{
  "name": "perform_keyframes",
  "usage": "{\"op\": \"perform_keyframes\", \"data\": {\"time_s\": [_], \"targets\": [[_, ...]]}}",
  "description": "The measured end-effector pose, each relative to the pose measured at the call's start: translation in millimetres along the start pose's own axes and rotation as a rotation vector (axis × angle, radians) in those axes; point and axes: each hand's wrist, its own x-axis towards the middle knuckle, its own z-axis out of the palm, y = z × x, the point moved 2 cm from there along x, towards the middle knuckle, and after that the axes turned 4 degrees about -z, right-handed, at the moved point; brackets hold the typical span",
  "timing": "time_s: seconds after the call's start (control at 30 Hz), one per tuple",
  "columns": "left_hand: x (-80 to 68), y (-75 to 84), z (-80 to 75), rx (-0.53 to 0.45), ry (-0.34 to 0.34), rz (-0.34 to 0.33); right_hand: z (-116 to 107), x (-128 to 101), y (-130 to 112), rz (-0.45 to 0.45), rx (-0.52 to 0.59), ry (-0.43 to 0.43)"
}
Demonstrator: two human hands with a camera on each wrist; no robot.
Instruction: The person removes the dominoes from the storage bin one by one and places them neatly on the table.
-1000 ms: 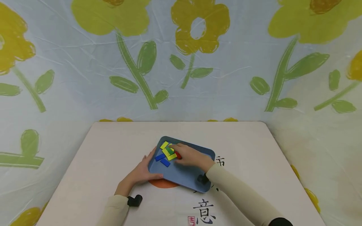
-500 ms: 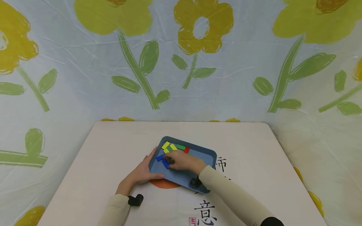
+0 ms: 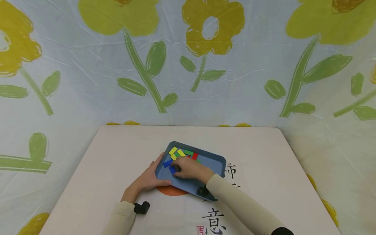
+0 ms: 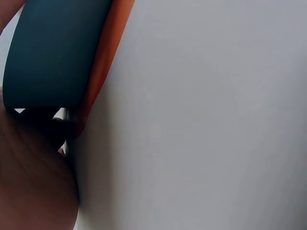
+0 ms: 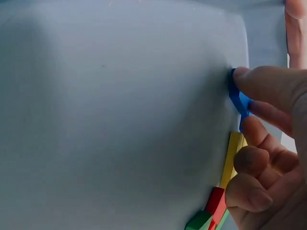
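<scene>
Inside the blue tray [image 3: 214, 163], my right hand [image 3: 192, 168] pinches a blue block [image 3: 172, 170] between thumb and fingers; the right wrist view shows the grip on this blue block [image 5: 243, 101] up close. A second blue block [image 3: 168, 163] lies just beyond it. My left hand [image 3: 146, 178] rests against the tray's left corner, fingers straight along the left side and thumb along the front. Several yellow blocks [image 3: 173, 150] lie behind my right hand, with a green block [image 3: 188, 152] and a red block [image 3: 195, 156] near the back wall. My right hand partly hides other blocks.
The tray stands at a slant on a pale table mat [image 3: 252, 153] with black brush characters [image 3: 214, 220] and an orange disc [image 3: 171, 190] printed on it. A flowered cloth [image 3: 241, 98] hangs behind the table and along both sides.
My right hand has moved from the red block at the pile toward the tray's front left, and now pinches the blue block. The green and red blocks show beyond it. My left hand stays at the corner.
</scene>
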Motion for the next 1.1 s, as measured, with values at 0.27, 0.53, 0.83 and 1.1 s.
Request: {"op": "perform_keyframes", "data": {"time_s": [0.27, 0.53, 0.83, 1.1], "targets": [[-1.9, 2.2, 0.8, -0.006, -0.010, -0.026, 2.7, 2.0, -1.1, -0.004, 0.032, -0.042], [-0.9, 1.2, 3.9, 0.016, -0.015, -0.044, 6.1, 4.1, 0.7, 0.056, 0.007, -0.060], [0.1, 3.5, 2.8, 0.029, 0.001, -0.085, 2.2, 2.3, -0.1, 0.060, 0.032, -0.067], [-0.5, 2.5, 1.5, 0.009, 0.006, -0.056, -7.8, -2.3, 7.3, 0.036, 0.066, -0.016]]}}
